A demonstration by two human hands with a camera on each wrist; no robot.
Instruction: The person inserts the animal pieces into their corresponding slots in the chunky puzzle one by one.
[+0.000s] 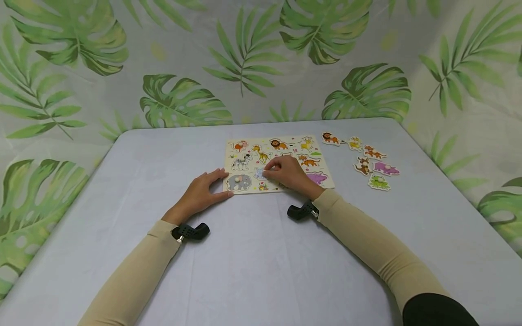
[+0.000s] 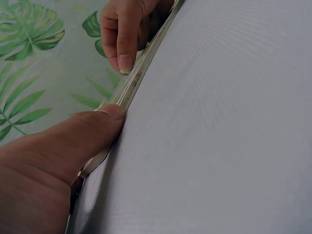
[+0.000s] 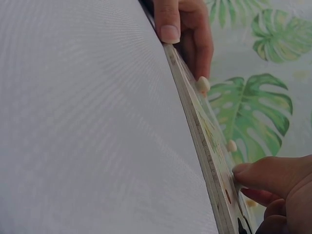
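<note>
A wooden peg puzzle board [image 1: 281,192] with animal pictures lies on the white-covered table. My left hand [image 1: 198,192] holds its near left corner, the thumb on the front edge and the fingers along the left side. Over the board's middle, my right hand [image 1: 288,174] pinches a small pale blue animal piece [image 1: 258,173] with thumb and index finger; the fingers partly cover it. An elephant piece [image 1: 239,182] with a round knob [image 3: 204,84] sits near my left hand. In the right wrist view, the right thumb [image 3: 248,170] is low at the board's face.
To the board's right lie several loose animal pieces: a lion [image 1: 331,138], a yellow animal [image 1: 355,143], a tiger [image 1: 374,152], a brown animal [image 1: 363,166], a purple hippo [image 1: 385,168] and a green one [image 1: 379,182]. A leaf-patterned cloth [image 1: 183,102] hangs behind the table.
</note>
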